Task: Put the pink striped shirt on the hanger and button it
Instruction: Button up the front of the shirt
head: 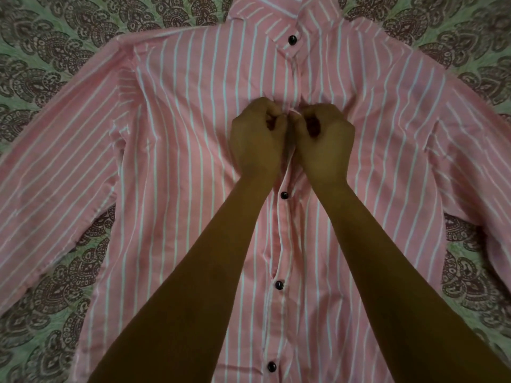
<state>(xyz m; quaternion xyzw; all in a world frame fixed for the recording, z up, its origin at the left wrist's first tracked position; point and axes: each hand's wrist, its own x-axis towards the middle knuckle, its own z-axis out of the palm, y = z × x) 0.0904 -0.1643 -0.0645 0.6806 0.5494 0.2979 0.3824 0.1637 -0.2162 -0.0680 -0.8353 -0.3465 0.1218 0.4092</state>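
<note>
The pink striped shirt (179, 150) lies flat and face up on a patterned bedspread, collar at the top, sleeves spread to both sides. Dark buttons show down its front placket: one at the collar (292, 39), three below my hands (284, 195). My left hand (257, 139) and my right hand (325, 139) meet at chest height, each pinching an edge of the placket. Whatever lies between my fingers is hidden. No hanger is visible; the shoulders look stretched straight.
A green bedspread (49, 45) with dark paisley print lies under the shirt and shows at every side. The sleeves reach to the left and right edges of the view.
</note>
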